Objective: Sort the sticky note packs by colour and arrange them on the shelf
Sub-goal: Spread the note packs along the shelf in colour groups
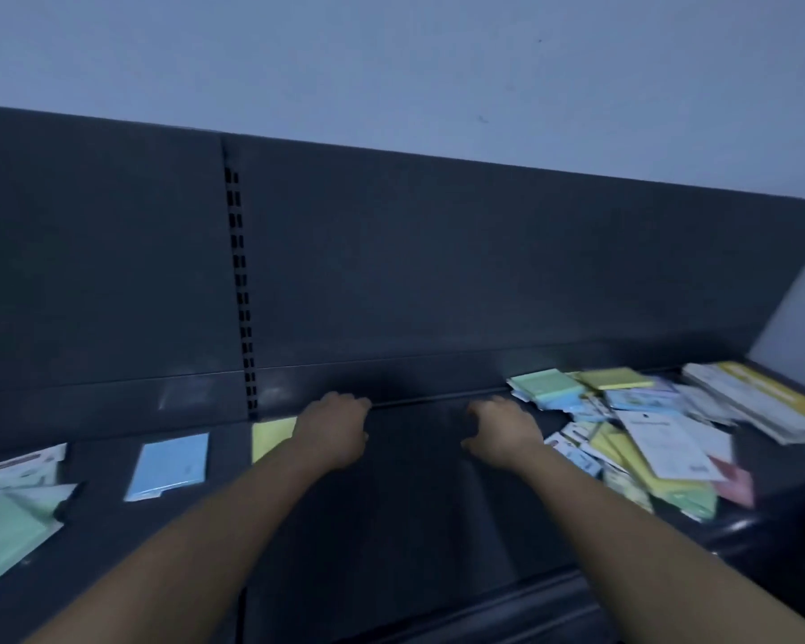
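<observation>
Bare forearms point(233, 518) run from the bottom edge to the left hand point(333, 429) and right hand point(503, 432). Skin uncovered along their whole visible length. Dim, blurry; finger detail unreadable.

Dim bluish light, pale wall point(438, 62) above a dark grey back panel point(438, 271) split by a slotted upright point(240, 295).

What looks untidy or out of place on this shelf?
The pile of packs at the right end of the shelf is a jumble: green, yellow, blue, pink and white ones overlap at odd angles, colours mixed. On the left, the blue pack lies flat on its own.
</observation>
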### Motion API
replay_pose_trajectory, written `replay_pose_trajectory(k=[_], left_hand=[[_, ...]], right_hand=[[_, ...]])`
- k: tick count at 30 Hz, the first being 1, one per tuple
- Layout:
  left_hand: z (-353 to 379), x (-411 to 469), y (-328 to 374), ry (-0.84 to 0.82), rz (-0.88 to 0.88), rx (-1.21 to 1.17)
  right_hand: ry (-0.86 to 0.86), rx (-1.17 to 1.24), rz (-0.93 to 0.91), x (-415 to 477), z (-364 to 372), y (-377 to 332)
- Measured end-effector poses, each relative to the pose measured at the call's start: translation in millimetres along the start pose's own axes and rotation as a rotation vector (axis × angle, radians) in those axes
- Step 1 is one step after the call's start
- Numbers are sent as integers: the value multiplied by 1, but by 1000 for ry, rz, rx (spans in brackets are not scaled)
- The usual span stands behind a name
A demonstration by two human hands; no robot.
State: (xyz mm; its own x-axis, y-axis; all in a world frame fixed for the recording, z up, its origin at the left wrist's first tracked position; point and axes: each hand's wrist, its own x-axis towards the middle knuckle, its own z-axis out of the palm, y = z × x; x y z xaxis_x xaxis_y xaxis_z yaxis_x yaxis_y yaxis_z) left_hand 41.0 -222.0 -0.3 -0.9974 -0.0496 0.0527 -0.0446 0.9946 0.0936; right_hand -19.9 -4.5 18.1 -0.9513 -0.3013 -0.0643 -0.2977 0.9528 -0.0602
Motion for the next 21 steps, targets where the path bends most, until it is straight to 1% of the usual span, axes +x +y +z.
replay_pose_trajectory(k=[2,6,12,14,18,21], left_hand=[[1,12,30,5,50,-12],[11,37,92,-41,135,-36],[30,74,189,-67,168,-69],[37,84,218,-86,177,-94],[52,98,266,-153,167,-153],[62,104,288,-222,112,-191]], right_hand=[[11,-13,57,-5,-6,29],[20,-24,135,-13,-13,94],[-25,-43,216,-15,-14,188],[-68,-11,235,-15,-11,215],[-209,57,206,-12,1,256],[-258,13,141,-7,7,267]])
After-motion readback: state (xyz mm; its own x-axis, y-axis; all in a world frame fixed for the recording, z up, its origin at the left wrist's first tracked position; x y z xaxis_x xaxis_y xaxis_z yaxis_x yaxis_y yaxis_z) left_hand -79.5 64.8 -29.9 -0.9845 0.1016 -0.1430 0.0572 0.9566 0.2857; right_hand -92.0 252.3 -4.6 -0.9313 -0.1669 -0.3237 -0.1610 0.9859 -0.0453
